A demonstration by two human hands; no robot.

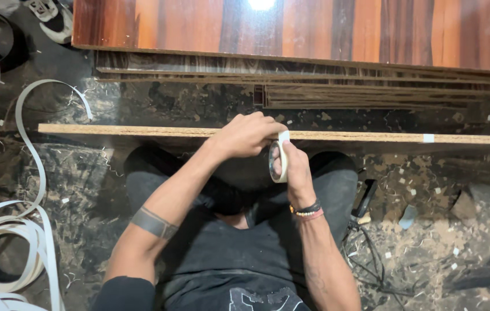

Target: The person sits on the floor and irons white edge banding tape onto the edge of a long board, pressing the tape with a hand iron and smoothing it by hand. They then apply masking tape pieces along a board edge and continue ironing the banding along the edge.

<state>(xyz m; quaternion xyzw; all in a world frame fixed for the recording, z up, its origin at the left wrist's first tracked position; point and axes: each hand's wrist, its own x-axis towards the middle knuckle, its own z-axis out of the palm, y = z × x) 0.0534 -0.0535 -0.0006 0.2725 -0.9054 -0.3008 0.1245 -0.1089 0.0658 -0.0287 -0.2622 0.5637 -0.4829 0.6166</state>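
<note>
Dark-clothed lap fills the bottom of the frame, and just above centre I'm watching a roll of masking tape (278, 161). Right hand (298, 173) grips it through the core, fingers wrapped around the ring. Left hand (246, 135) is pinched shut on the tape's free end at the top. It looks light, thin, easily torn, so best held by the ring. Both forearms angle inward, wrists meeting over the raw board edge (141, 130).

The right hand (295, 173) holds a tape roll (278, 161) while the left hand (246, 135) pinches its end above the board edge (141, 130).
</note>
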